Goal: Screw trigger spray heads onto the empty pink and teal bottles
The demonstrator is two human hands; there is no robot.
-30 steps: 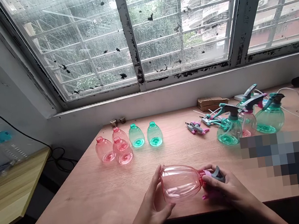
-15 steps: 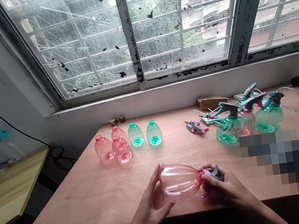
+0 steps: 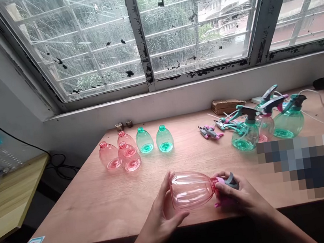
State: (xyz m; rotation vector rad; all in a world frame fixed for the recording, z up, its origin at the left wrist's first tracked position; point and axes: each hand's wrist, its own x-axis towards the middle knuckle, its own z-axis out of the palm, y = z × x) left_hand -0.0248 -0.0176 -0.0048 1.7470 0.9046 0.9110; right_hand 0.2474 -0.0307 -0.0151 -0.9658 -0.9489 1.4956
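A clear pink bottle (image 3: 190, 190) lies on its side between my hands, above the table's front edge. My left hand (image 3: 161, 209) is closed around its base, thumb below and fingers on the far side. At the neck, my right hand (image 3: 238, 193) grips the spray head (image 3: 232, 182), a pink and grey one that meets the bottle's mouth; my fingers hide part of it. Three pink bottles (image 3: 129, 156) without heads stand at the back left, beside two green bottles (image 3: 164, 139).
Loose spray heads (image 3: 210, 132) lie at the back of the wooden table (image 3: 96, 210). Several bottles with heads, including a green spray bottle (image 3: 245, 134), stand at the right. Behind them are a brown cardboard piece (image 3: 228, 106) and white cable. A blurred patch covers the right front.
The view has tilted slightly, so everything sits a little higher in the picture. Both hands keep their hold on the bottle and spray head, with hardly any visible movement.
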